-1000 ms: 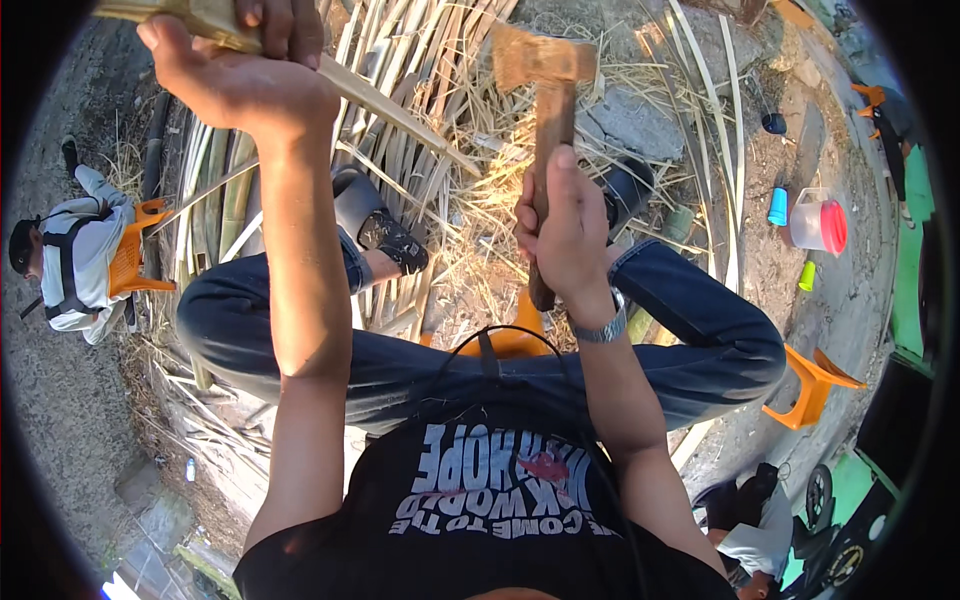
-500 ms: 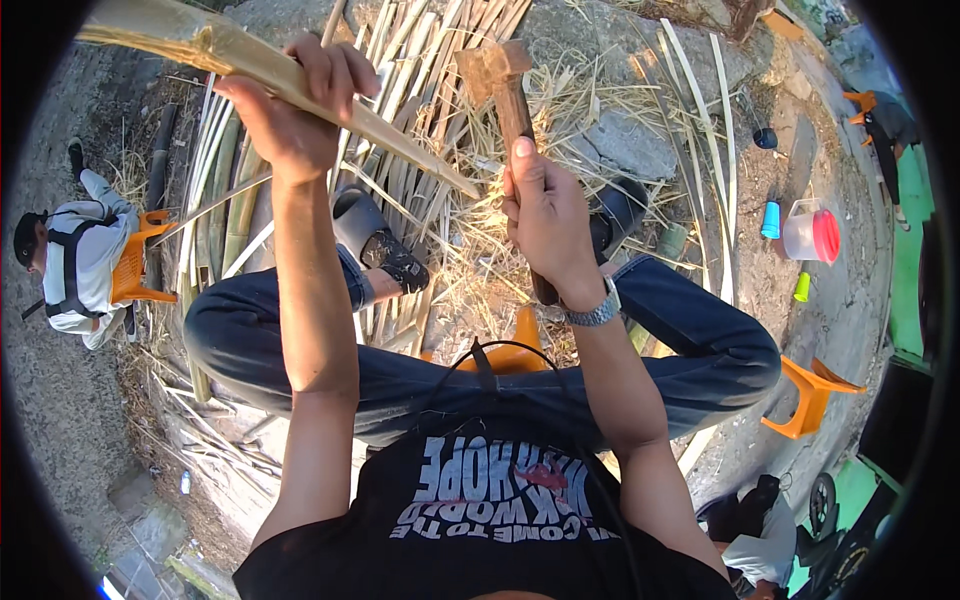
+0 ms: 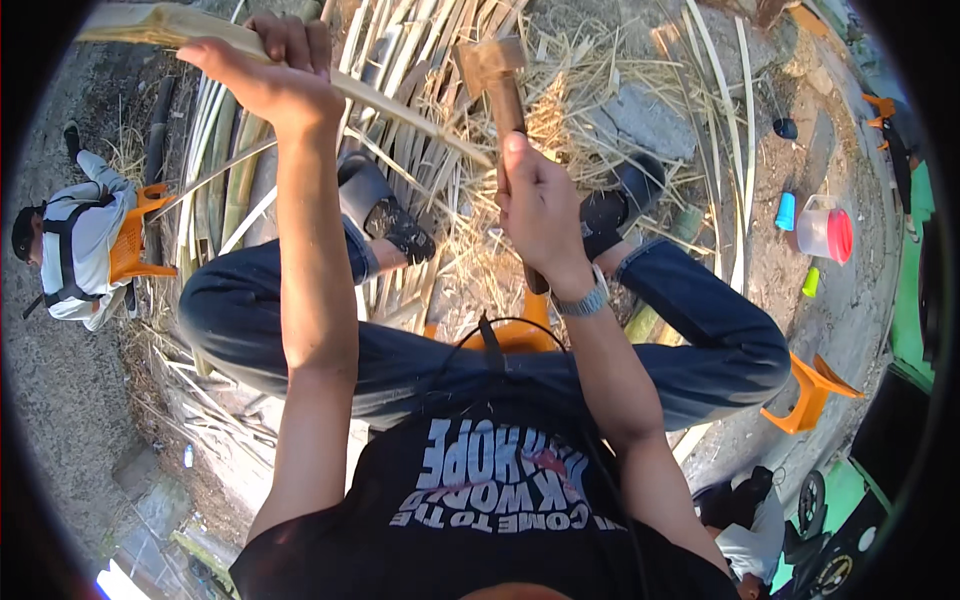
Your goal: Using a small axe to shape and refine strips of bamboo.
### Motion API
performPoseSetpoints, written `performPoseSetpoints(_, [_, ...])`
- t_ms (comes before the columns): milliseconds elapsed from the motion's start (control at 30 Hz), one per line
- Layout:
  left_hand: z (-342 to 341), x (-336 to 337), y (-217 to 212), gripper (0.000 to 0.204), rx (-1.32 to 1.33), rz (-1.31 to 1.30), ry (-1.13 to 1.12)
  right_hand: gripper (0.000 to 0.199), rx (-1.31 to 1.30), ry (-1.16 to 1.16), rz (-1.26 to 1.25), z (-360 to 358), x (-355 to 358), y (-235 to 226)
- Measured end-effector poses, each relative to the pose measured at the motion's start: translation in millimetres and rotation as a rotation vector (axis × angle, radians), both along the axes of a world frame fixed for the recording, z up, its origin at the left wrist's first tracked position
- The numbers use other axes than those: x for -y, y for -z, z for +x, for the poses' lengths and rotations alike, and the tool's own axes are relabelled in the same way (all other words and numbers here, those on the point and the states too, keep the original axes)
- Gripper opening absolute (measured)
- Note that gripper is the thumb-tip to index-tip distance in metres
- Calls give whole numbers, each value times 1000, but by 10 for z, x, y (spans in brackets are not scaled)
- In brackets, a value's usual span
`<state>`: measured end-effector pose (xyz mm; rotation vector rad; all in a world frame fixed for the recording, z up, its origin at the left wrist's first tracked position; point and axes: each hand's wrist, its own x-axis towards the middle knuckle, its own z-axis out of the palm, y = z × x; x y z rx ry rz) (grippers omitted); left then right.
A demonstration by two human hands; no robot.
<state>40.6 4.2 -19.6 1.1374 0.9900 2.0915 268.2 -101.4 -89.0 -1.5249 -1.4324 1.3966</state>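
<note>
A long pale bamboo piece [image 3: 400, 115] slants from the upper left edge down to the middle, its tip close to the hatchet's handle. My left hand [image 3: 285, 85] is wrapped round it, fingers curled over and thumb stretched along its near side. In my right hand [image 3: 543, 205] is a hatchet [image 3: 508, 105] with a rusty head and a wooden handle, held head-up away from me. The hatchet stands just right of the bamboo tip, over the shavings on the ground. Whether the two touch cannot be made out.
Split bamboo strips [image 3: 425, 45] and shavings [image 3: 560, 110] cover the ground around my feet. To the right are a red-lidded bucket [image 3: 825, 235], a blue cup [image 3: 785, 211] and an orange stool [image 3: 805, 395]. A person [image 3: 85, 240] sits at left; another [image 3: 750, 530] is at lower right.
My left hand has shifted up and slightly left along with the bamboo, its thumb now more stretched out. The right hand and hatchet have moved only a little, slightly up and left.
</note>
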Motion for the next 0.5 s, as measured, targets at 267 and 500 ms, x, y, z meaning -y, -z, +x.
performPoseSetpoints(267, [379, 49, 8, 80, -124, -57, -46, 62, 8, -38, -80, -53, 89, 940])
performPoseSetpoints(500, [196, 29, -1, 80, 21, -2, -66, 53, -277, 45, 216, 81, 1, -154])
